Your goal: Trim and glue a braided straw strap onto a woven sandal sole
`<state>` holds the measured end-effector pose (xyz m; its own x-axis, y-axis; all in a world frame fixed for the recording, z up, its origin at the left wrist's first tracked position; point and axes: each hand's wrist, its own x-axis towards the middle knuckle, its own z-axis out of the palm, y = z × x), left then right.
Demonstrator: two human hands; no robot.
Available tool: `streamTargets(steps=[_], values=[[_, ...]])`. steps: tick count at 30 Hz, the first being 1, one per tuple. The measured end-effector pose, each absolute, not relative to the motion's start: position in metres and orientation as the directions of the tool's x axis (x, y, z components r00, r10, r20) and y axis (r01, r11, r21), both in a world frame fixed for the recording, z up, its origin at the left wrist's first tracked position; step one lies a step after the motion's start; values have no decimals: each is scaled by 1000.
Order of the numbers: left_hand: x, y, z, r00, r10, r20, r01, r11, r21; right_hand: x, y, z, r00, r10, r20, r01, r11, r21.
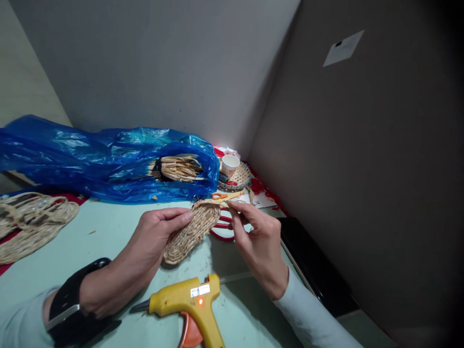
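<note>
Gripping the woven straw sole (pixel 193 232) above the tabletop (pixel 119 222), short of the far edge, the left hand (pixel 145 246) apparently steadies it for the right hand (pixel 259 239), which pinches a straw strand (pixel 222 204).

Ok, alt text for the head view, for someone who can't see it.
The left hand grips an oval woven straw piece while the right hand pinches a strand at its far end. A yellow glue gun lies nearer on the pale green table; behind, a blue bag holds bundled straw.

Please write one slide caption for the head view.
Left hand holds a woven straw piece, right hand pinches its far end; glue gun nearby.
</note>
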<state>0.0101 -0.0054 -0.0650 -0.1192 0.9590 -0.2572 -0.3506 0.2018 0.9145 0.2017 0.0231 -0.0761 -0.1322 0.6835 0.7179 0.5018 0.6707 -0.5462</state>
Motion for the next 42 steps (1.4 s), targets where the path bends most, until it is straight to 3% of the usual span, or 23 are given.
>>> streamTargets(steps=[11, 21, 32, 37, 42], values=[[13, -11, -53, -67, 956, -285, -217, 264, 940, 217, 36, -59, -44, 793, 608, 436, 563, -703], [5, -3, -61, -206, 948, -243, -238, 192, 952, 203, 19, -68, -148, 712, 687, 479, 659, -580], [6, -1, -66, -227, 952, -204, -266, 140, 954, 190, 12, -85, -245, 650, 720, 496, 722, -483], [8, -3, -68, -201, 958, -206, -296, 141, 945, 186, 11, -87, -252, 710, 658, 474, 683, -556], [12, -7, -66, -150, 964, -222, -336, 161, 928, 184, 11, -83, -198, 819, 539, 314, 573, -757]])
